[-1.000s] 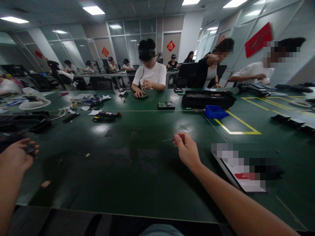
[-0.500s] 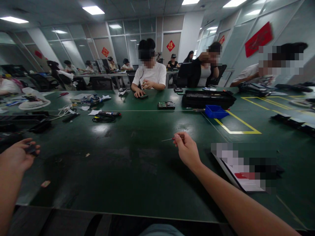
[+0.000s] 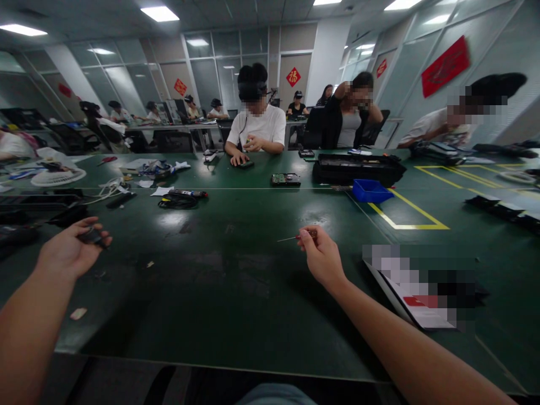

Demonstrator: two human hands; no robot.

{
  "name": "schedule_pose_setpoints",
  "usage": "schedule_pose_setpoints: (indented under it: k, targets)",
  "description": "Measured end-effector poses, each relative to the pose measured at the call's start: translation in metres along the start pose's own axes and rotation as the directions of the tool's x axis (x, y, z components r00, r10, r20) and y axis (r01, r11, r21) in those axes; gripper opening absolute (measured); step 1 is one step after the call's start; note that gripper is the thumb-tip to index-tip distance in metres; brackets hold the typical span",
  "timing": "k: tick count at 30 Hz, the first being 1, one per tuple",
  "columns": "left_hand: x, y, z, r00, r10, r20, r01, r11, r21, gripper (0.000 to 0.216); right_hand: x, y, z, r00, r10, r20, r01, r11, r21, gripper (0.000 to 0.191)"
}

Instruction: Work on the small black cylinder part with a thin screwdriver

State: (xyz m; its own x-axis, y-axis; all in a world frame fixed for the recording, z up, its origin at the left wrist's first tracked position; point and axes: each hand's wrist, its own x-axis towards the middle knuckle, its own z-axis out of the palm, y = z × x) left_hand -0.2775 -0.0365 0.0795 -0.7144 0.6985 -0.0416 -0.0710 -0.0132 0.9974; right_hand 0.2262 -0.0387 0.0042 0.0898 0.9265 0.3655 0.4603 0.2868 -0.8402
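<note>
My right hand [image 3: 321, 257] hovers over the middle of the dark green table [image 3: 236, 281], fingers pinched on a small screwdriver [image 3: 295, 238] whose thin shaft points left. My left hand [image 3: 70, 250] is raised at the left, fingers curled round a small black part [image 3: 91, 236]. Neither hand touches the table top.
A blurred paper sheet [image 3: 422, 292] lies right of my right hand. Farther back sit a blue bin [image 3: 370, 191], a long black device [image 3: 356, 167], a circuit board [image 3: 286, 179], coiled cables [image 3: 179, 201] and yellow floor-tape lines [image 3: 405, 216]. Other people sit across the table.
My left hand has moved right and up, toward the table's middle, with the black part in it. My right hand has stayed put. A person opposite raised an arm.
</note>
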Motion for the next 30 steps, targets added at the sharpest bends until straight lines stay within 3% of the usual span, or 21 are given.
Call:
schedule_pose_setpoints:
  k: [3,12,19,23,26,30]
  targets:
    - [-0.025,0.007,0.028,0.992,-0.086,0.088,0.097,0.987,-0.129,0.030,0.001,0.001,0.001,1.000,0.008,-0.010,-0.008,1.000,0.011,0.030]
    - [-0.092,0.007,0.111,0.899,-0.070,0.431,0.186,0.954,-0.233,0.028,0.000,0.001,0.000,1.000,0.001,-0.010,-0.001,1.000,0.019,0.030]
    - [-0.143,-0.002,0.170,0.710,-0.029,0.704,0.198,0.967,-0.160,0.035,0.000,0.000,-0.001,1.000,-0.002,-0.012,0.002,1.000,0.031,0.028]
    - [-0.175,-0.014,0.199,0.642,0.036,0.766,0.182,0.963,-0.198,0.039,-0.001,0.002,-0.001,1.000,-0.009,-0.006,0.009,0.999,0.052,0.028]
    - [-0.197,-0.035,0.219,0.606,0.085,0.791,0.080,0.983,-0.167,0.037,-0.001,0.003,-0.001,1.000,-0.012,-0.010,0.013,0.998,0.061,0.029]
    - [-0.213,-0.075,0.233,0.527,0.149,0.837,-0.314,0.949,0.028,0.049,0.000,0.002,0.000,1.000,-0.006,-0.007,0.007,0.999,0.033,0.029]
